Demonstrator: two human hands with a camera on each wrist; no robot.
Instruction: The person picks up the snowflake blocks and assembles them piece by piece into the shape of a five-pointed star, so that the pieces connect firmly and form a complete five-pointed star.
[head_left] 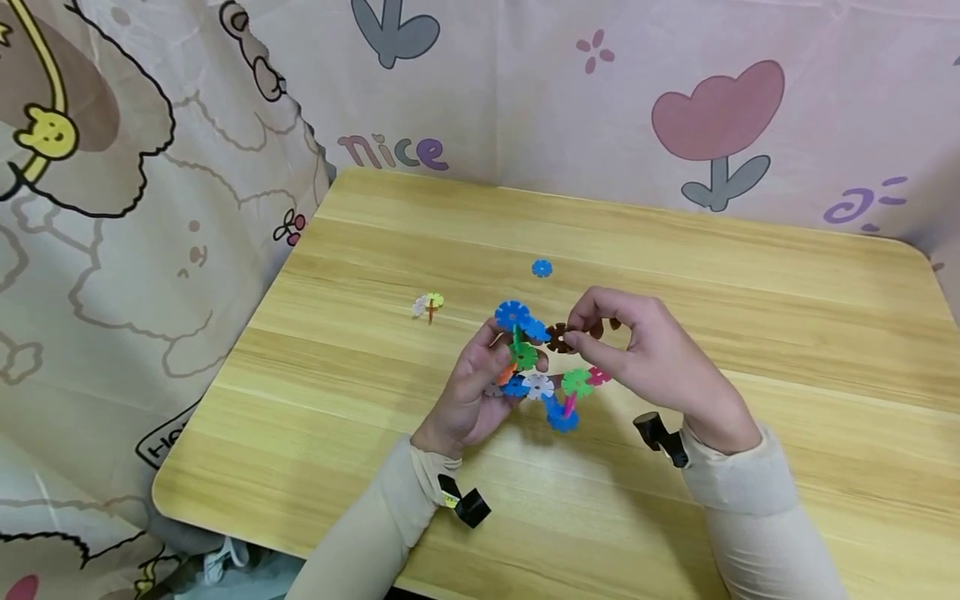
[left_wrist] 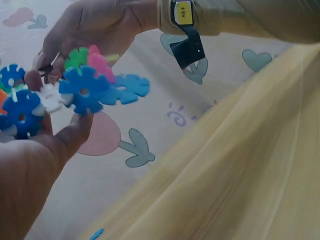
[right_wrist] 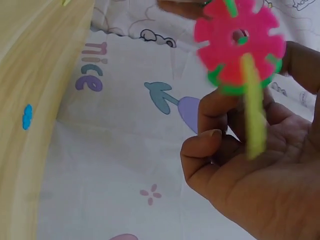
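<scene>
Head view | left hand (head_left: 468, 392) grips snowflake-disc cluster (head_left: 536, 367) above table (head_left: 750, 275), fingers curled round its left side | right hand (head_left: 645, 354) pinches brown disc (head_left: 558, 337), fingertips closed on it, at cluster's upper right edge | loose blue disc (head_left: 542, 267) lies beyond, well apart.

Light is bright, soft and even in the head view; the surface (head_left: 675, 275) shows a pale sheen across its middle and only faint shadows under the hands. Straight edges bow slightly toward the frame corners. The left wrist view is hazy and washed out, with the wood at lower right smeared and the toy (left_wrist: 75, 95) soft. In the right wrist view the pink disc (right_wrist: 240, 37) at upper right is blurred, and the cloth (right_wrist: 125, 150) behind is clearer.
</scene>
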